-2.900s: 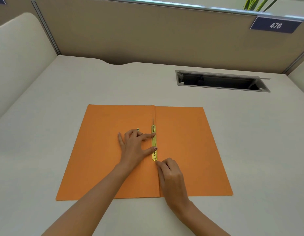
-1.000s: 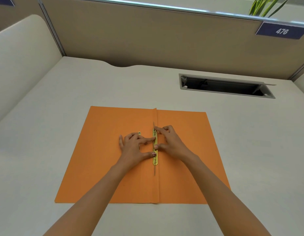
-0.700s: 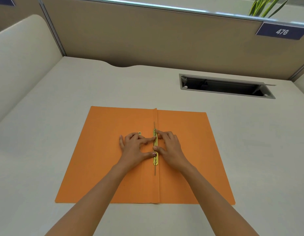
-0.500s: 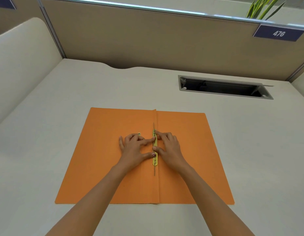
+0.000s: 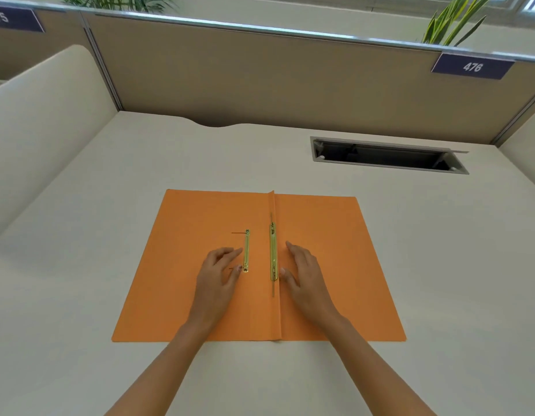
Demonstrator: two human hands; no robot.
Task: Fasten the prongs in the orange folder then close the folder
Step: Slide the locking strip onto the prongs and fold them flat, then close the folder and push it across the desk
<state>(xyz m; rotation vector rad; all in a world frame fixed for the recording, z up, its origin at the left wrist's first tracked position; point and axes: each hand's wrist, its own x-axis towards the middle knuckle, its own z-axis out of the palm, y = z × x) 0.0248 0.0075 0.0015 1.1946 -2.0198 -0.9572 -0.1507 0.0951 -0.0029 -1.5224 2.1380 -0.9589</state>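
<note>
On beige cubicle desk (image 5: 110, 205), open orange folder (image 5: 335, 235)

I am looking at an office cubicle. A pale counter (image 5: 110, 295) is fenced by tan fabric partitions (image 5: 260, 76) with a metal top rail. At one o'clock a cable-access slot (image 5: 386, 156) is cut into the counter. Numbered plates hang on the partitions, 476 (image 5: 472, 66) at two o'clock. Green plant leaves (image 5: 452, 22) rise behind the partitions.
</note>
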